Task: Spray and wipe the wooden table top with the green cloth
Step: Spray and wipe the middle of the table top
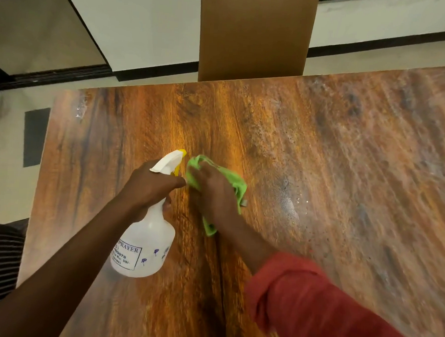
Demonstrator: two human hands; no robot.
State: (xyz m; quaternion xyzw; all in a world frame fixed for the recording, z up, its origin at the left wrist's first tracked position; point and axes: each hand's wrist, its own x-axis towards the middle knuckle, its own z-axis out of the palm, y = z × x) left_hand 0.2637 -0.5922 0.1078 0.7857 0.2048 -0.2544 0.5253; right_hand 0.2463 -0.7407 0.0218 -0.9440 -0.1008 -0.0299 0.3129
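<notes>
The left hand [153, 182] grips the neck of a white spray bottle [145, 244], the fingers curled around it; the bottle is tilted, and its yellow nozzle [183, 152] points to the far side. Just beside it, the right hand [215, 191] lies on top of the green cloth [237, 183] and holds it bunched against the wooden surface [320, 147]; the cloth shows in front of the fingers, at the right of the hand and under the wrist. A red sleeve [312, 309] covers the right forearm; pale wet marks [289, 205] lie on the wood to the right of the cloth; a brown panel [257, 33] stands at the far edge.
</notes>
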